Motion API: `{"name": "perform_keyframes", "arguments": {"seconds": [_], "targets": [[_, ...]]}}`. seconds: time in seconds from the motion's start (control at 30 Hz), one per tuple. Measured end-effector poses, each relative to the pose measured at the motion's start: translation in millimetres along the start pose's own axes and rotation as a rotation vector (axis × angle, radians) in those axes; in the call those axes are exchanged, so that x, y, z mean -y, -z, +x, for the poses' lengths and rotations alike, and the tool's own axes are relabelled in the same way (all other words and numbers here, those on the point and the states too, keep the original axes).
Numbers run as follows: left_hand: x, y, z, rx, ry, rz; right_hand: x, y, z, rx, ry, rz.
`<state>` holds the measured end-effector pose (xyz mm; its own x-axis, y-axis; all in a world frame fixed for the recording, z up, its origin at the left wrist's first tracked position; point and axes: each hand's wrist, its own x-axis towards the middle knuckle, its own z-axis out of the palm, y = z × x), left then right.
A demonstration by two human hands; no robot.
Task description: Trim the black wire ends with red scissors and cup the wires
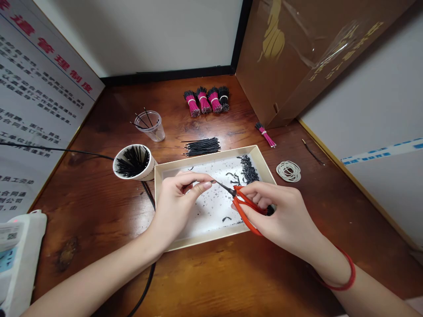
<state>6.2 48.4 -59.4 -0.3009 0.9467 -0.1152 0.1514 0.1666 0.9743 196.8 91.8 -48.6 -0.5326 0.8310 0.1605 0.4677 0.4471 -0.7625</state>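
Observation:
My left hand (178, 198) hovers over a shallow cream tray (211, 240), its thumb and fingers pinched on a thin short wire whose end meets the scissor tips. My right hand (280, 211) is closed on red-handled scissors (243, 204), with the blades pointing left at that wire. The tray holds a pile of black trimmed bits (248, 169) at its far right and scattered small scraps on its white floor.
A paper cup (134, 163) full of black wires stands left of the tray, a clear plastic cup (150, 125) behind it. Loose black wires (201, 146), pink-and-black wire bundles (206, 101), rubber bands (288, 171), a cardboard box (297, 57) and a black cable (147, 281) are around.

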Motion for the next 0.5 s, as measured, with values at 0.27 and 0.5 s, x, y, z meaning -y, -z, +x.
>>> {"name": "perform_keyframes", "arguments": {"seconds": [0.27, 0.5], "targets": [[-1.0, 0.0, -0.5, -0.001, -0.01, 0.013, 2.4, -0.1, 0.4, -0.015, -0.016, -0.006], [-0.5, 0.9, -0.7, 0.006, -0.029, 0.027, 1.8, 0.2, 1.3, -0.001, -0.011, 0.003]]}}
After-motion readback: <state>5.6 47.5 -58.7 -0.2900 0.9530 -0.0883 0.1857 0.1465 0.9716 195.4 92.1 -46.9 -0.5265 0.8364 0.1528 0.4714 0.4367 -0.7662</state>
